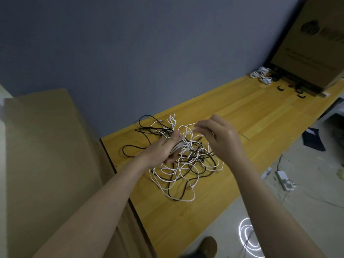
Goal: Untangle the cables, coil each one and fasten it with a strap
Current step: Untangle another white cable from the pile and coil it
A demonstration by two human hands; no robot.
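A person stands over a yellow wooden table (pixel 242 108), seen from a head camera looking down along both bare forearms. In the middle of the table lies a loose tangle (pixel 186 164) of thin white and black cables, looped over and through one another.

The left hand (pixel 163 149) is closed around a bunch of white strands at the top of the tangle, lifting them slightly. The right hand (pixel 221 136) is raised just above the tangle, its thumb and forefinger pinching a single white cable (pixel 186 126) near what appears to be its free end.

At the far end of the table, well apart from the tangle, sit several coiled white cables (pixel 260 75), with a few black straps (pixel 281 88) lying near them beside a large cardboard box (pixel 307 43). Another cardboard sheet (pixel 46 146) leans at the table's left edge.

The step in hand seems to be freeing one white cable. To do it well, the left hand should loosen its grip so the loops can slide, while the right follows the pinched end back through each crossing. Pulling hard would likely tighten knots. Drawing slowly, and lifting black loops aside as they catch, should bring it out clean for coiling.
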